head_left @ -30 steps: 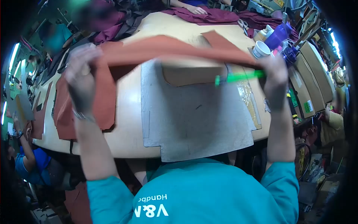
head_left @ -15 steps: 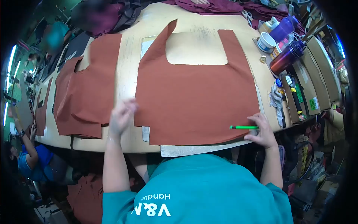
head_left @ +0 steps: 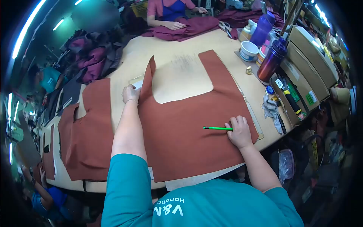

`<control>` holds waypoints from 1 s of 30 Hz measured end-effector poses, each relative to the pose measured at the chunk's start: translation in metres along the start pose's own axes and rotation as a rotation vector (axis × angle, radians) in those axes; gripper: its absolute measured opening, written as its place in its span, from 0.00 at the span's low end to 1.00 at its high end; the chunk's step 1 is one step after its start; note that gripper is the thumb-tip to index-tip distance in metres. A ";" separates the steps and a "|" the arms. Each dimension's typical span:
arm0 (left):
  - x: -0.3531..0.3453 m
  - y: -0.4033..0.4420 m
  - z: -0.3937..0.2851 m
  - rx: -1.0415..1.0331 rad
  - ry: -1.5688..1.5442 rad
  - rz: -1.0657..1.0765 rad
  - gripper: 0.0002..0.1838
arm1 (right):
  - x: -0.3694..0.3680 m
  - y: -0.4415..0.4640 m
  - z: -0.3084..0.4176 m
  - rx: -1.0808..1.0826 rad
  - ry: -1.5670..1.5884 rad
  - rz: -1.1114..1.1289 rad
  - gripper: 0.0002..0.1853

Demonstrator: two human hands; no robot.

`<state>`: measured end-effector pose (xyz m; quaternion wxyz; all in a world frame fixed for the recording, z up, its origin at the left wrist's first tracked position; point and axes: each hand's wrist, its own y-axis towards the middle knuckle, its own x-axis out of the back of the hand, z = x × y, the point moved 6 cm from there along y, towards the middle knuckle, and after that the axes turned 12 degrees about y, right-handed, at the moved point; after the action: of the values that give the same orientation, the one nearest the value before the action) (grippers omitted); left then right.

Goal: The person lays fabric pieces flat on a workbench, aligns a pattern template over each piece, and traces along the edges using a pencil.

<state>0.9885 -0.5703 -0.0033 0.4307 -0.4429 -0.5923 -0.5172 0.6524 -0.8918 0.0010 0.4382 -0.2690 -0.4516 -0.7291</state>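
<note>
A reddish-brown fabric piece (head_left: 189, 136), cut with two straps and a wide neck-like opening, lies over pale card on the table. My right hand (head_left: 240, 132) rests on its right part, fingers closed around a green pencil (head_left: 217, 128) that points left. Up by the left strap, my left hand (head_left: 131, 93) has curled fingers at the fabric's edge, beside a whitish card (head_left: 138, 84) partly under the strap. What those fingers grip, if anything, is hidden. The left strap's edge stands folded up.
More brown fabric (head_left: 90, 140) lies stacked at left. At right stand a tumbler (head_left: 273, 58), a white tub (head_left: 249, 51) and a cardboard box (head_left: 298, 75) with tools. Across the table a person (head_left: 174, 15) handles maroon cloth (head_left: 189, 30); scissors (head_left: 225, 28) lie nearby.
My left hand has moved forward from the near left corner to the left strap. My right hand, with the pencil, has shifted inward over the fabric. The view has tilted up.
</note>
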 end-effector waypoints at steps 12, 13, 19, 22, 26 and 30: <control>-0.019 0.029 -0.004 0.065 -0.291 -0.151 0.15 | -0.003 0.002 -0.002 -0.038 -0.031 0.035 0.11; -0.002 0.033 0.013 0.118 -0.298 -0.237 0.14 | -0.003 0.002 -0.002 -0.035 -0.027 0.032 0.11; 0.033 -0.012 0.087 0.083 -0.308 -0.241 0.31 | -0.001 0.000 -0.003 -0.016 -0.018 0.015 0.11; 0.011 -0.102 0.102 -0.094 -0.600 -0.211 0.32 | -0.002 0.001 -0.001 0.000 0.006 -0.004 0.11; 0.047 -0.202 0.091 0.055 -0.236 -0.063 0.30 | -0.005 -0.001 -0.001 0.033 -0.002 0.010 0.10; 0.046 -0.226 0.095 0.105 -0.377 0.072 0.14 | -0.008 -0.003 0.005 0.052 -0.002 0.016 0.09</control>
<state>0.7535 -0.4884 -0.0196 0.3529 -0.5297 -0.6725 -0.3776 0.6538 -0.8840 -0.0045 0.4505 -0.2620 -0.4688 -0.7132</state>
